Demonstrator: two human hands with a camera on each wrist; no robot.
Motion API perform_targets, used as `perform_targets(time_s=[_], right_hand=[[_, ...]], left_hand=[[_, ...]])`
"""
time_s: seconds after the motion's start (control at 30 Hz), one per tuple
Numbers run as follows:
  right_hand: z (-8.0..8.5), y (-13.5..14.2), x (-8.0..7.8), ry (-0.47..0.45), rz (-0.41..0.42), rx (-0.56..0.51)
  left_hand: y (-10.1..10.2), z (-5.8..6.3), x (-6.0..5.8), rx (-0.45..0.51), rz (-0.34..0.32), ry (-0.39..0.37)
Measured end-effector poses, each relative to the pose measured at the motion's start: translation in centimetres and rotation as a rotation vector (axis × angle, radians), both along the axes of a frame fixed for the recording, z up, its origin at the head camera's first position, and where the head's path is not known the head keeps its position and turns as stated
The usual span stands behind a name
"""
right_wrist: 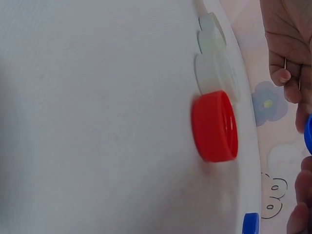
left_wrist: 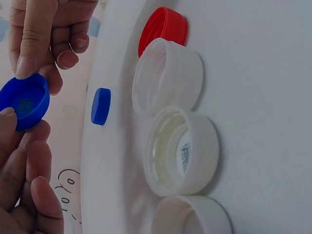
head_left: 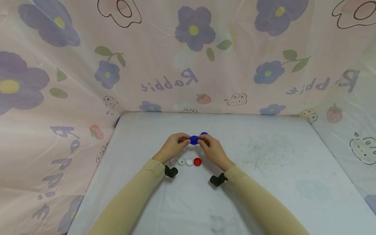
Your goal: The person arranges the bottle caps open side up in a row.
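Both hands hold a blue bottle cap (head_left: 194,140) up over the table, its hollow inside turned toward me with small dark print in it. My left hand (head_left: 173,145) pinches its left edge between thumb and fingers; my right hand (head_left: 213,148) pinches the right edge. In the left wrist view the blue cap (left_wrist: 29,105) sits between the two thumbs, the left hand (left_wrist: 29,180) low in the picture. The right wrist view catches only a sliver of that blue cap (right_wrist: 308,134). Another blue cap (left_wrist: 101,106) lies on the table behind the right fingers.
A row of caps lies on the white table (head_left: 264,195) nearer me: a red cap (head_left: 197,162) at the right, a white cap (head_left: 189,162), a white cap with printed code (head_left: 181,162), and a pale cap (head_left: 174,161) beside the left wrist. A patterned curtain (head_left: 164,58) encloses the table.
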State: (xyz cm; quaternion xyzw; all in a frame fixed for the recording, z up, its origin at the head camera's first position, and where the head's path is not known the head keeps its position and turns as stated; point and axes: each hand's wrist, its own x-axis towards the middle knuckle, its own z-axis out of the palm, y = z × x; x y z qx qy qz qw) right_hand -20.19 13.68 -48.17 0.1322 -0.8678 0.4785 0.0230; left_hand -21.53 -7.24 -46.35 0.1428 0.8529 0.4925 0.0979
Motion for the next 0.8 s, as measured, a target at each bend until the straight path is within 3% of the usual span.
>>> perform_targets(time_s=[0.8], right_hand=[[0.21,0.77,0.51,0.007,0.060,0.079]], left_hand=[[0.48,0.13,0.20,0.024,-0.026,-0.039]])
